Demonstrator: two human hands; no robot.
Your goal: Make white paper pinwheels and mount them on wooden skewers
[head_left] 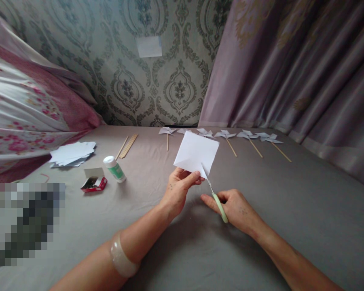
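Bangle on the left forearm sits nearest, with a pixelated patch covering the lower left. Further in, the right hand has its grip closed around the pale green handle of the scissors, slanted up and leftward. 1 blade lies over the lower right part of a white paper square, its tip pointing toward the middle; whether that edge is already cut, I cannot tell. The left hand has its grip narrow, pinching the square's lower edge between thumb and fingers, just left of the blade. The square is held up above the grey cloth, its upper edges touched by neither hand. The 2 hands are close but apart; to the right, cloth spreads from the right forearm to the curtain.

Well left of the left hand, an open red box of small dark items stands near a white bottle with a green label. Behind them lie a loose-edged stack of paper and several thin sticks. Along the far edge run 6 paper pinwheels, 1 partly hidden by the square. Beyond rises patterned wallpaper bearing a white sheet, between a floral curtain and a purple curtain.
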